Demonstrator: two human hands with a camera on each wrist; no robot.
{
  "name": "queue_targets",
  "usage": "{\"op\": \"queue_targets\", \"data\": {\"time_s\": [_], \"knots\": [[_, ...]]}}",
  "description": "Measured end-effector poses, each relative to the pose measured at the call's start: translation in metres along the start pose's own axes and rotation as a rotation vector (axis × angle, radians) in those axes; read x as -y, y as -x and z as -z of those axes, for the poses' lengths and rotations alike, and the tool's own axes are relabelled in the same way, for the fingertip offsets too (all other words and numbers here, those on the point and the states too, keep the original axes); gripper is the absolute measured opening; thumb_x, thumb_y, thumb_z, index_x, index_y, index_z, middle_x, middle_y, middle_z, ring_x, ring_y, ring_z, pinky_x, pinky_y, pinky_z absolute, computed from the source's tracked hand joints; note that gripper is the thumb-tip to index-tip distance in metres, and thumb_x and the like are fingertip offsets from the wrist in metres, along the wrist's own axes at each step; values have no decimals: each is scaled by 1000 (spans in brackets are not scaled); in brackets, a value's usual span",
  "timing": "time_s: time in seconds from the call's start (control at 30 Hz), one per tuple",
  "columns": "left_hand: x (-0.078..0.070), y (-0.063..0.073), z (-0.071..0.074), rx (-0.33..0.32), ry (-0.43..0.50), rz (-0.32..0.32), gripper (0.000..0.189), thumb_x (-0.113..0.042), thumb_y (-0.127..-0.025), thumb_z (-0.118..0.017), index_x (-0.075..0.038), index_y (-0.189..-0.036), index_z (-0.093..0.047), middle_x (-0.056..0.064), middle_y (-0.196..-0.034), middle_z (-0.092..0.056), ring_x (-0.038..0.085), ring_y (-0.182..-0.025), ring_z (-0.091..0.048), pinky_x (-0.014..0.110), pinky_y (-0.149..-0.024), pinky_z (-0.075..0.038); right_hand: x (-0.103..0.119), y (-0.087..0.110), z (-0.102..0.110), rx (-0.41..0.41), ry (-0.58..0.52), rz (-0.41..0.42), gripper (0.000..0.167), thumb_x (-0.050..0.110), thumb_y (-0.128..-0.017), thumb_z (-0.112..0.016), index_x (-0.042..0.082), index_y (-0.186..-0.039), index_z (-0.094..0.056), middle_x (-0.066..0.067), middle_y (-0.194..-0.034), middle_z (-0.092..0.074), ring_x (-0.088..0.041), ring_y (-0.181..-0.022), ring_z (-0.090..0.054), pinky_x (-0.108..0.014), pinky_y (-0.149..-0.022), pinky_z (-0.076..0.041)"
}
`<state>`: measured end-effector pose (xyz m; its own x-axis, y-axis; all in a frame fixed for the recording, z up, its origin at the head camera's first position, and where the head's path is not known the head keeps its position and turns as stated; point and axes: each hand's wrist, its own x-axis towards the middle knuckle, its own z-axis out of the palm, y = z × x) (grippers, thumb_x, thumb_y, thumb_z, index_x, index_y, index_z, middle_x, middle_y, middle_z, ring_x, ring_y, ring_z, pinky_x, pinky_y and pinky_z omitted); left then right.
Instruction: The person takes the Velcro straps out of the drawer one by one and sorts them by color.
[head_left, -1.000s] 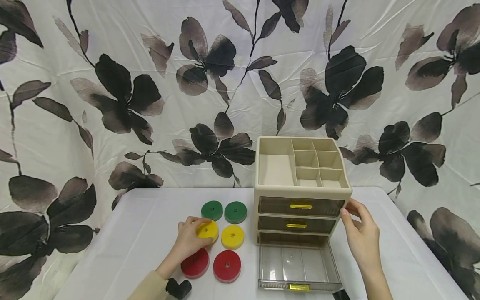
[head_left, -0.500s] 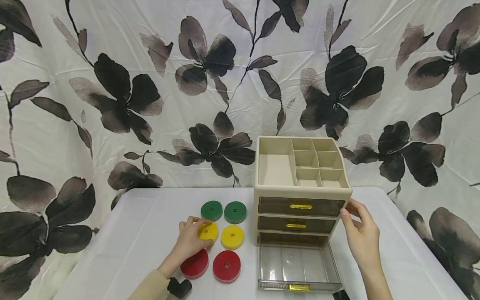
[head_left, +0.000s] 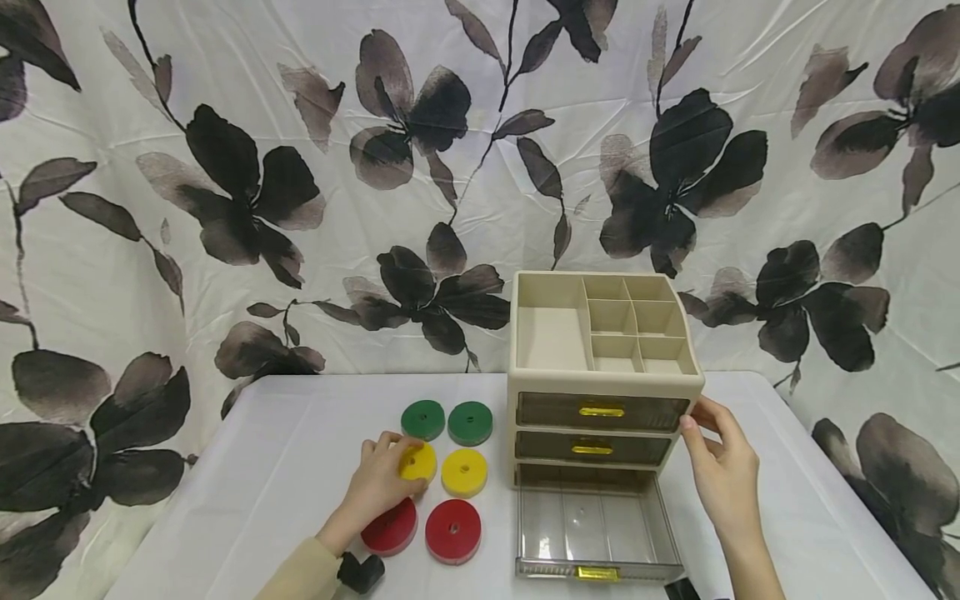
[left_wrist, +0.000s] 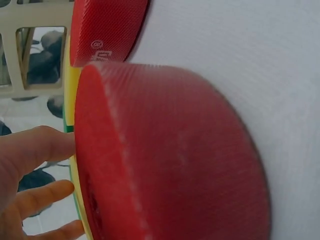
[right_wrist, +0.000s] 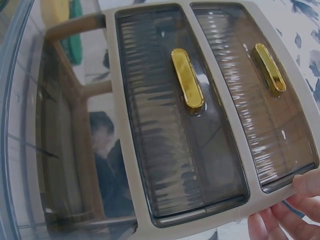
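Observation:
My left hand (head_left: 378, 477) grips a yellow tape roll (head_left: 418, 463) at its sides, thumb at the near edge and fingers at the far edge. Another yellow roll (head_left: 464, 473) lies to its right. Two red rolls (head_left: 453, 532) are nearer, one partly under my hand's line of view; a red roll (left_wrist: 190, 150) with woven-looking sides fills the left wrist view. My right hand (head_left: 723, 467) holds the right front edge of a cream drawer organizer (head_left: 606, 379), thumb on the front and fingers along the side. Its bottom clear drawer (head_left: 596, 525) is pulled out with nothing inside.
Two green rolls (head_left: 470, 424) lie at the back of the group. The organizer's upper drawers, with gold handles (head_left: 602, 412), are closed, and its top has open compartments. A floral cloth (head_left: 420, 167) hangs behind the white table (head_left: 247, 483).

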<state>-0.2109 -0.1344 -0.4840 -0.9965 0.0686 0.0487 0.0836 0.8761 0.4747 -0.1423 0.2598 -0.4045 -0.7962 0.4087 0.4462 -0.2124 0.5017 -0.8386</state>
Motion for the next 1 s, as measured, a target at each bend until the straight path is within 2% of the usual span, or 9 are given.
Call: {"op": "queue_targets", "data": {"time_s": [0.13,0.33,0.67,0.83,1.0], "knots": [[-2,3,3,-3,-39,14,55,-25,-73,-82,-13,-123,-63,16,-125,-53,32,-108,-43,48,-78,-56,-1,-1,0,11,-14,13,35,8,-95,-57,0,-129,-55,-10,-117,-60,10,-99,-49,1,-78,-41],[-4,9,7,-27,-63,29,50,-26,-75,-80,-11,-121,-64,17,-124,-54,33,-109,-47,49,-80,-56,-2,-2,1,17,-14,-5,36,8,-95,-57,1,-130,-55,-5,-116,-59,11,-99,-49,1,-78,-41],[-15,24,22,-121,-33,-22,43,-24,-81,-74,-13,-122,-64,16,-129,-54,33,-114,-49,53,-84,-55,-2,-2,0,18,-12,-2,37,9,-95,-57,0,-131,-55,-12,-118,-60,13,-98,-48,2,-78,-40],[-24,35,30,-104,32,-36,41,-23,-82,-74,-16,-122,-64,12,-126,-57,29,-113,-52,50,-86,-55,-2,-2,0,14,-7,-10,36,9,-95,-57,0,-130,-55,-10,-117,-60,14,-96,-49,2,-77,-41],[-39,49,34,-71,87,-56,38,-23,-82,-74,-20,-119,-65,5,-123,-60,23,-110,-54,45,-87,-56,-2,-2,1,13,-9,-5,36,8,-95,-57,0,-130,-55,-11,-118,-60,13,-97,-48,2,-77,-40]]}}
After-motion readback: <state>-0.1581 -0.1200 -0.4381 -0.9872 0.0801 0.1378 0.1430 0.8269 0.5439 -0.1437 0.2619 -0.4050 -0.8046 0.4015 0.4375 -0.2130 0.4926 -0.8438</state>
